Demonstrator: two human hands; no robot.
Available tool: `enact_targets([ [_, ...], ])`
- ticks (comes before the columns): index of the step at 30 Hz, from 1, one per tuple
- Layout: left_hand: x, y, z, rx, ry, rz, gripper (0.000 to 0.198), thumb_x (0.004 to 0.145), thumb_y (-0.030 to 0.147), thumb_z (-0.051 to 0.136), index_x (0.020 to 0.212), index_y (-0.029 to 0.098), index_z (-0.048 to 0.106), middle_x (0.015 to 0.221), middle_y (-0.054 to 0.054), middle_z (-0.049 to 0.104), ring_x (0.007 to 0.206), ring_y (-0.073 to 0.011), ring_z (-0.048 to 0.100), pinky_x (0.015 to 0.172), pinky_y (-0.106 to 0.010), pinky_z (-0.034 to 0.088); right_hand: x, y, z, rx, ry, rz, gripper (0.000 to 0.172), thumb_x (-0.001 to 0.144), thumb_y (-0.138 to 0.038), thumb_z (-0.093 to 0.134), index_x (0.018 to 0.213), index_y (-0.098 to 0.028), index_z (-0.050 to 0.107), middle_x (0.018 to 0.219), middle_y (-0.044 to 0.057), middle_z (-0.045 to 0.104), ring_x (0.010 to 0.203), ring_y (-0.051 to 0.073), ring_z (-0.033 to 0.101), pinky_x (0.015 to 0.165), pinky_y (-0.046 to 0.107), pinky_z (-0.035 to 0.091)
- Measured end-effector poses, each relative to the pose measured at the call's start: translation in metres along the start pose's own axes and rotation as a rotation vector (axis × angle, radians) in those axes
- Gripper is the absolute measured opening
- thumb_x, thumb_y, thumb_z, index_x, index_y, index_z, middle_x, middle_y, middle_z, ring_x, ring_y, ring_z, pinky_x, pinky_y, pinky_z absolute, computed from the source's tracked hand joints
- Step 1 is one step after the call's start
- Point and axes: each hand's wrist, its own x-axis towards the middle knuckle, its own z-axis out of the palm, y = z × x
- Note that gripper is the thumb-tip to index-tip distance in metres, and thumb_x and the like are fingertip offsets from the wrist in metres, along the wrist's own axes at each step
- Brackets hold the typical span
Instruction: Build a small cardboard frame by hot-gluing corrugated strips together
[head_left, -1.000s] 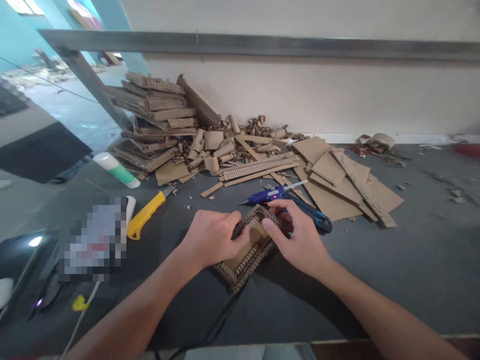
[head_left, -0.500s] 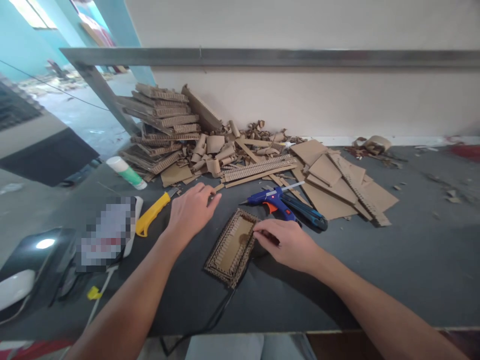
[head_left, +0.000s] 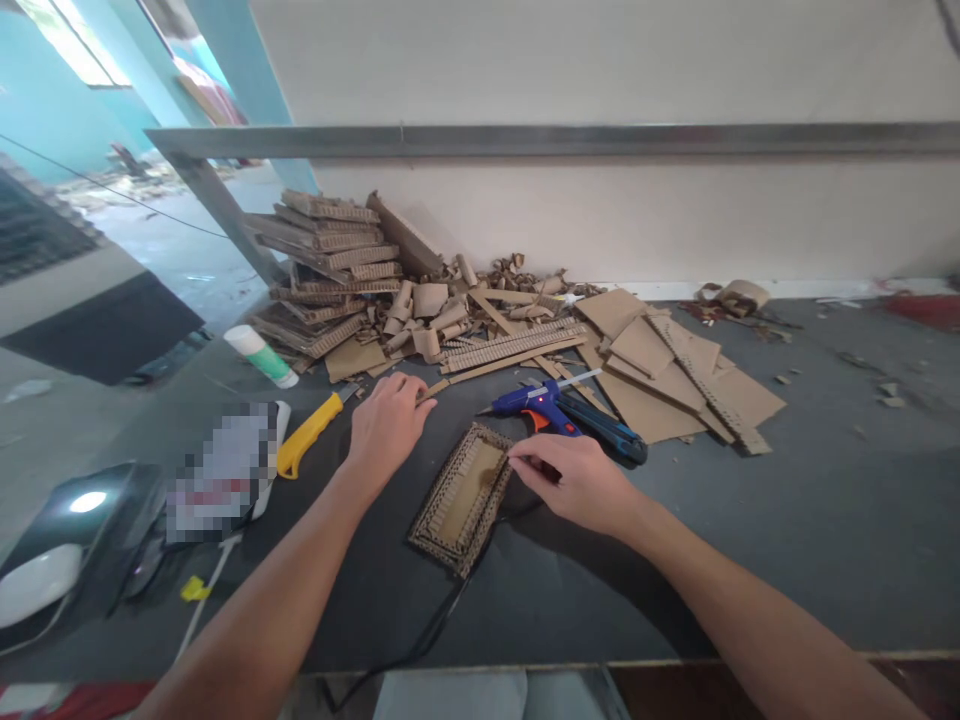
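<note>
A small rectangular cardboard tray (head_left: 462, 497) with corrugated edging lies flat on the grey table. My right hand (head_left: 579, 482) rests at its right edge, fingertips pressing the rim, fingers curled. My left hand (head_left: 386, 422) is stretched out past the tray's upper left, fingers flat on the table and touching a short cardboard strip (head_left: 433, 389). A blue hot glue gun (head_left: 534, 404) lies just behind my right hand.
A yellow utility knife (head_left: 309, 432) lies left of my left hand, a white and green glue stick (head_left: 262, 355) farther back. Stacked corrugated strips (head_left: 324, 270) and flat cardboard sheets (head_left: 667, 375) fill the back. A blue cutter (head_left: 606, 427) and a black cable (head_left: 420, 640) are nearby.
Both hands held the tray tilted up a second ago. It now lies flat; my left hand let go and reached forward to the cardboard strip, my right stays at the rim.
</note>
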Motion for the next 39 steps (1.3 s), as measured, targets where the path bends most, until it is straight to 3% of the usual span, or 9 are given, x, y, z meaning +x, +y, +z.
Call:
enact_targets([
  [3, 0.002, -0.002, 0.002, 0.001, 0.003, -0.014, 0.023, 0.096, 0.029, 0.055, 0.109, 0.017, 0.069, 0.110, -0.014, 0.069, 0.108, -0.0321, 0.061, 0.084, -0.041, 0.052, 0.000, 0.000, 0.000, -0.004, 0.012, -0.021, 0.017, 0.098, -0.025, 0.051, 0.096, -0.019, 0.067, 0.080, 0.004, 0.072, 0.065, 0.013, 0.064, 0.062, 0.025, 0.047],
  [11, 0.000, 0.000, -0.002, 0.008, 0.016, 0.078, 0.014, 0.093, 0.024, 0.055, 0.092, 0.018, 0.068, 0.109, -0.013, 0.067, 0.108, -0.0317, 0.059, 0.089, -0.044, 0.050, 0.000, 0.001, 0.000, -0.029, 0.030, -0.026, 0.019, 0.099, -0.026, 0.050, 0.096, -0.020, 0.067, 0.080, 0.003, 0.073, 0.063, 0.013, 0.063, 0.060, 0.025, 0.047],
  [16, -0.002, 0.005, -0.007, -0.032, 0.090, 0.127, 0.011, 0.094, 0.022, 0.054, 0.091, 0.019, 0.063, 0.093, -0.012, 0.071, 0.098, -0.0296, 0.064, 0.086, -0.044, 0.051, 0.000, -0.001, 0.000, -0.026, 0.057, -0.011, 0.019, 0.099, -0.026, 0.049, 0.095, -0.020, 0.066, 0.079, 0.004, 0.072, 0.063, 0.013, 0.063, 0.059, 0.025, 0.048],
  [18, -0.005, 0.010, -0.012, -0.093, 0.180, 0.215, 0.012, 0.097, 0.024, 0.053, 0.093, 0.019, 0.063, 0.090, -0.009, 0.072, 0.090, -0.0249, 0.067, 0.085, -0.040, 0.052, 0.000, -0.002, 0.000, 0.016, 0.087, 0.040, 0.018, 0.099, -0.029, 0.050, 0.098, -0.021, 0.066, 0.077, 0.003, 0.071, 0.061, 0.012, 0.061, 0.058, 0.025, 0.049],
  [23, -0.017, 0.034, -0.026, -0.326, 0.281, 0.660, 0.006, 0.095, 0.018, 0.057, 0.092, 0.020, 0.062, 0.095, -0.004, 0.076, 0.091, -0.0166, 0.070, 0.083, -0.029, 0.054, 0.001, -0.006, 0.004, 0.319, 0.107, 0.350, 0.027, 0.094, -0.040, 0.059, 0.113, -0.022, 0.058, 0.074, 0.000, 0.066, 0.054, 0.011, 0.059, 0.052, 0.024, 0.050],
  [26, -0.023, 0.044, -0.029, -0.364, 0.271, 0.748, 0.006, 0.095, 0.016, 0.058, 0.091, 0.019, 0.061, 0.096, -0.003, 0.075, 0.089, -0.0146, 0.070, 0.079, -0.026, 0.054, 0.004, -0.008, 0.007, 0.603, 0.120, 0.550, 0.030, 0.092, -0.048, 0.061, 0.106, -0.022, 0.054, 0.073, -0.003, 0.063, 0.047, 0.009, 0.055, 0.040, 0.021, 0.043],
  [30, -0.024, 0.045, -0.027, -0.354, 0.224, 0.729, 0.005, 0.097, 0.022, 0.058, 0.097, 0.021, 0.063, 0.098, -0.003, 0.075, 0.090, -0.0145, 0.070, 0.081, -0.025, 0.054, 0.006, -0.010, 0.009, 0.753, 0.164, 0.617, 0.030, 0.090, -0.049, 0.063, 0.096, -0.022, 0.052, 0.062, -0.007, 0.056, 0.038, 0.007, 0.046, 0.032, 0.018, 0.033],
  [34, -0.019, 0.037, -0.022, -0.169, 0.092, 0.466, 0.025, 0.096, 0.036, 0.058, 0.112, 0.019, 0.065, 0.105, -0.010, 0.073, 0.097, -0.0248, 0.069, 0.084, -0.037, 0.053, 0.004, -0.009, 0.004, 0.647, 0.235, 0.573, 0.026, 0.094, -0.047, 0.058, 0.093, -0.021, 0.053, 0.059, -0.006, 0.055, 0.038, 0.006, 0.046, 0.036, 0.019, 0.038],
  [39, -0.016, 0.025, -0.025, -0.083, -0.174, 0.274, 0.040, 0.094, 0.056, 0.053, 0.097, 0.020, 0.071, 0.096, -0.010, 0.072, 0.091, -0.0297, 0.068, 0.082, -0.043, 0.051, 0.005, -0.008, -0.001, 0.518, 0.232, 0.540, 0.021, 0.093, -0.042, 0.058, 0.089, -0.021, 0.055, 0.062, -0.005, 0.054, 0.046, 0.008, 0.054, 0.042, 0.020, 0.043],
])
